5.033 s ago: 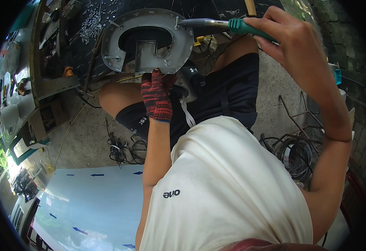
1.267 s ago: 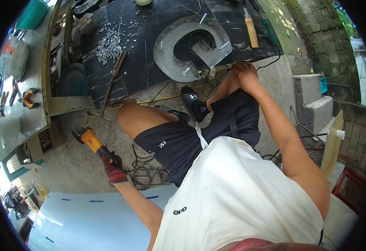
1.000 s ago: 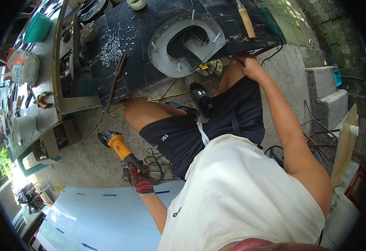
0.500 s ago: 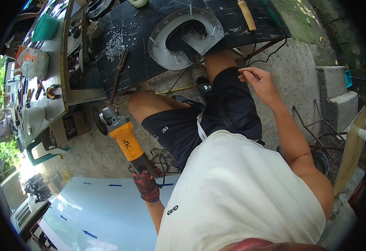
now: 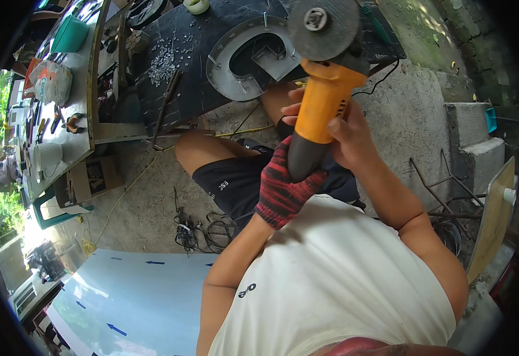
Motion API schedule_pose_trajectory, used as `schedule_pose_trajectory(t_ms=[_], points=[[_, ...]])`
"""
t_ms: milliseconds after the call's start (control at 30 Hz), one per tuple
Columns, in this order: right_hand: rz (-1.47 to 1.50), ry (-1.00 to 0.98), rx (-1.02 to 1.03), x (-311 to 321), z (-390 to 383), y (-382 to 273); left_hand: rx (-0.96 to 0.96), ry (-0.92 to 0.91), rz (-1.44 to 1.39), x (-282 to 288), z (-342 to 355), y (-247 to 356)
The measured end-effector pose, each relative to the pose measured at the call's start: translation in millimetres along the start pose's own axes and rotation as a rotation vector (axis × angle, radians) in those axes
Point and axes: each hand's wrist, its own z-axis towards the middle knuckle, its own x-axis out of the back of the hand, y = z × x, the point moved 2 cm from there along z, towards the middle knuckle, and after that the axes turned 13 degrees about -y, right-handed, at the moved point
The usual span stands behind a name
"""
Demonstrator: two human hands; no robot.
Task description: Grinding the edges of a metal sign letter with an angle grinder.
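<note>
An orange and dark grey angle grinder [image 5: 318,107] is held up in front of me, its round disc [image 5: 330,38] at the far end. My left hand [image 5: 284,190], in a red and black knitted glove, is wrapped round the dark rear handle. My bare right hand [image 5: 354,136] grips the orange body from the right, some fingers hidden behind it. Past the grinder, a curved grey metal channel letter [image 5: 221,77] with upright screws lies on the black work table [image 5: 194,101]. The disc side of the grinder covers the table's right part.
Small metal bits [image 5: 163,65] lie scattered on the table near a tape roll [image 5: 196,5]. A side bench [image 5: 75,118] at left bears a mug [image 5: 48,159], pliers and a plastic bag [image 5: 51,82]. Cables [image 5: 206,231] coil on the floor beside a pale blue sheet [image 5: 140,296].
The grinder has swung from low at my left up to the front, its disc now over the table. My right hand, free before, has taken hold of the grinder's body.
</note>
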Motion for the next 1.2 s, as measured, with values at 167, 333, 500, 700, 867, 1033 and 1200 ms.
schedule_pose_trajectory(t_ms=[167,333,500,700,867,1033,1200], points=[[0.013,0.312,-0.027,52,-38,-21,-0.101,-0.289,0.152,-3,43,-10],[-0.159,0.489,-0.06,95,-85,-41,-0.333,0.316,0.91,120,88,-22],[-0.103,0.527,-0.026,113,-95,-43,-0.298,0.21,1.259,165,131,-62],[-0.182,0.547,-0.092,123,-108,-46,-0.429,0.223,1.091,143,121,-48],[-0.152,0.55,-0.108,125,-110,-40,-0.458,0.328,1.007,106,116,-37],[-0.18,0.513,-0.12,123,-106,-44,-0.496,0.301,1.061,68,142,-42],[-0.268,0.475,-0.156,125,-104,-51,-0.541,0.347,1.046,37,163,-47]])
